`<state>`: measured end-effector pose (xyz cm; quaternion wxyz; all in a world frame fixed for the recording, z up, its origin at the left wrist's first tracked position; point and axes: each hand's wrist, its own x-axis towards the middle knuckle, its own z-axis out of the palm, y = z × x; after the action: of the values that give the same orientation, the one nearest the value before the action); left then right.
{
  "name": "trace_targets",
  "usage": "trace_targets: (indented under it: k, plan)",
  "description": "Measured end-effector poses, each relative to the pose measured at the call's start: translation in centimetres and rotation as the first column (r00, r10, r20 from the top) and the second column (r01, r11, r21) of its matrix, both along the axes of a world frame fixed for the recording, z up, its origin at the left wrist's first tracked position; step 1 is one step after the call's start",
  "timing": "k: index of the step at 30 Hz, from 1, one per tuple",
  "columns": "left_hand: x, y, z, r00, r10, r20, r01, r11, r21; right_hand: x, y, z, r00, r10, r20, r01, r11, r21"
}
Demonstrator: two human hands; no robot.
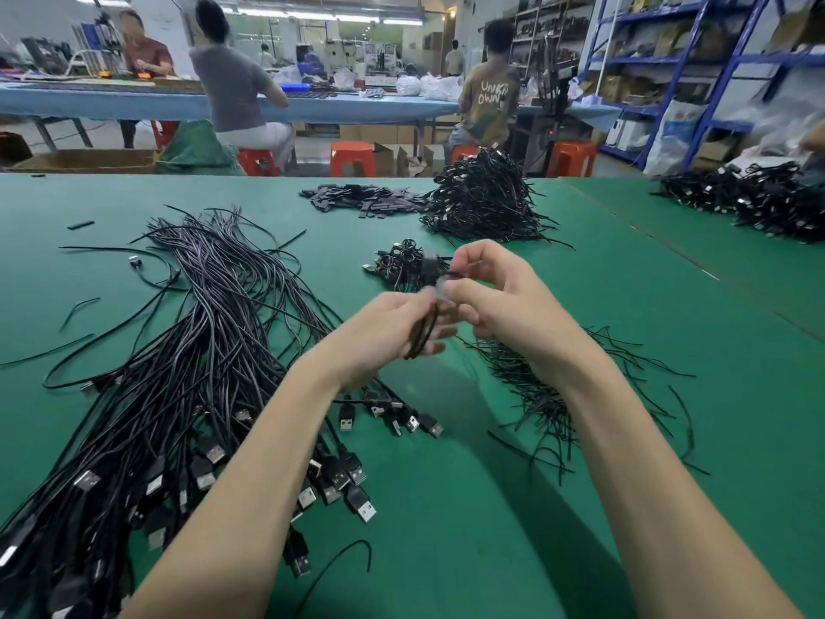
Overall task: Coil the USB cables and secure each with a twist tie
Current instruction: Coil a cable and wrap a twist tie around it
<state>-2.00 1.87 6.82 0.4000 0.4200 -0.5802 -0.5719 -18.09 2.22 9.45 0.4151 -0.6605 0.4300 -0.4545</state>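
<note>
The left hand (393, 332) grips a light, springy cable coil (422, 330) mid-loop; the right hand (495, 292) pinches its tie.

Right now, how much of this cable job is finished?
Done: a big heap of tied coils, plus a few nearer. In hand: the left hand holds one coil while the right hand works at its top. Left: a large bundle of loose cables, with ties waiting.

loose cables (192, 350) left, twist ties (535, 386) right, coiled heap (484, 203) behind
</note>
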Motion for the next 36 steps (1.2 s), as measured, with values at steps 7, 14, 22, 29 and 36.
trace_targets:
  k: [7,14,22,29,36]
  plan:
    - [1.2,-0.3,0.8,0.774,0.028,-0.633,0.007,0.999,0.053,-0.9,0.6,-2.0,0.833,0.554,-0.006,-0.516,0.781,0.352]
    - [2.7,0.5,0.8,0.874,-0.236,-0.424,0.255,0.967,-0.014,-1.5,-1.3,-4.9,0.793,-0.044,-0.608,0.045,0.999,-0.013]
    - [0.3,-0.2,-0.9,0.966,-0.099,0.237,0.083,0.994,0.076,-0.1,-0.9,-2.7,0.760,-0.540,-0.361,0.413,0.831,-0.372]
    - [0.0,-1.4,-1.3,0.822,0.190,-0.536,-0.097,0.976,0.197,0.6,0.5,-1.1,0.964,0.233,-0.129,-0.201,0.954,0.222]
    - [-0.4,-1.1,-0.8,0.615,0.293,-0.732,-0.091,0.949,0.303,-0.6,0.0,-2.8,0.923,0.305,-0.235,-0.215,0.915,0.342]
